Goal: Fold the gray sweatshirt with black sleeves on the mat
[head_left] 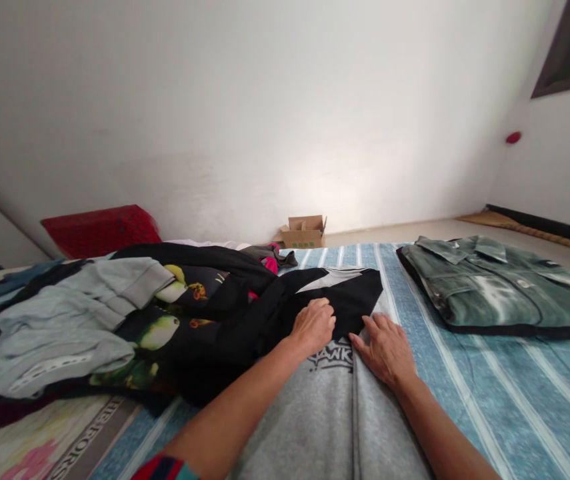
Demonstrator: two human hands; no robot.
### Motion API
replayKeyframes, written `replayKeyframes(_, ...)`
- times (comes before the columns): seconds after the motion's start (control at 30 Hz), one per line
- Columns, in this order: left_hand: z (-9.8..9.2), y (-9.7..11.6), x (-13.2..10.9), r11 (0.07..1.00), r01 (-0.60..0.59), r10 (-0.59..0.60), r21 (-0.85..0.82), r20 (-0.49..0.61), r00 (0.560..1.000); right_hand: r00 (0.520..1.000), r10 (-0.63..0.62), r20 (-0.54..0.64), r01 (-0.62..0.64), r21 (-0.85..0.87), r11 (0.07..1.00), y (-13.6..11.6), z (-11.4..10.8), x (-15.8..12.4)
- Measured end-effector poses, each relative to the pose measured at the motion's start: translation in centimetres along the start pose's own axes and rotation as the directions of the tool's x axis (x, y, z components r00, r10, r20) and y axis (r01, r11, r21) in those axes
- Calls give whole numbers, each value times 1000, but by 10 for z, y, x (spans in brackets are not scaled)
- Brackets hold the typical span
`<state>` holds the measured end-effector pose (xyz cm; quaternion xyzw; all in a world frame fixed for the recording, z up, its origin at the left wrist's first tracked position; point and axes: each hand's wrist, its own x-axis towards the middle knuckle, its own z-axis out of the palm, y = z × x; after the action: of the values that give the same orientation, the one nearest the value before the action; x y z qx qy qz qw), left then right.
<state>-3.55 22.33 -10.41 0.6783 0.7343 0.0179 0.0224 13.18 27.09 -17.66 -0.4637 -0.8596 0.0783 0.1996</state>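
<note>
I log first the bed (529,393), sheeted in blue stripes, with a white wall (225,107) behind it. On the bed, to the right, lies a folded green denim shirt (489,287). To the left is a heap of clothes (59,327), grey and dark pieces together. At centre I list a grey sweatshirt (305,427), lettered in black, with a black printed garment (225,333) lying against its upper end. Beyond the bed are a red cushion (99,230) and a small cardboard box (305,233).

My left hand (312,327) rests on the black garment, its fingers (321,313) loosely curled; I cannot tell whether they pinch the cloth. My right hand (385,350) lies flat on the sweatshirt, its fingers (365,343) spread wide, holding nothing.
</note>
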Motion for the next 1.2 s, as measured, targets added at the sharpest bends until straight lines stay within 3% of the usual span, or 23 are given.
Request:
replayKeyframes(0.1,16,7,23,999,-16,19,-48,45,999,1000,7,8,-7,10,1000,1,1,0)
replayKeyframes(0.23,28,1,34,997,27,-17,-77,126,992,1000,8,-4,-8,12,1000,0,-2,0)
replayKeyframes(0.43,27,2,47,996,-31,23,-79,-97,995,1000,7,-13,-7,14,1000,-1,-1,1)
replayKeyframes(0.57,36,3,62,995,-31,36,-92,52,998,1000,2,-6,-2,8,1000,2,4,1)
replayKeyframes(0.67,38,1,62,997,8,-2,-82,76,997,1000,-2,-4,2,9,1000,4,5,0)
replayKeyframes(0.8,21,-6,37,999,5,-3,-34,52,999,1000,-11,-12,12,22,1000,4,5,-1)
replayKeyframes(0.93,-8,-26,-11,999,1,-3,44,51,999,1000,-9,-14,9,21,1000,4,4,-2)
replayKeyframes(1.07,-34,-69,-56,993,71,-72,98,14,997,1000,-20,-7,20,6,1000,5,4,-3)
replayKeyframes(1.2,-44,-123,-77,980,191,-187,52,-63,980,1000,-26,-15,27,13,1000,7,6,-3)
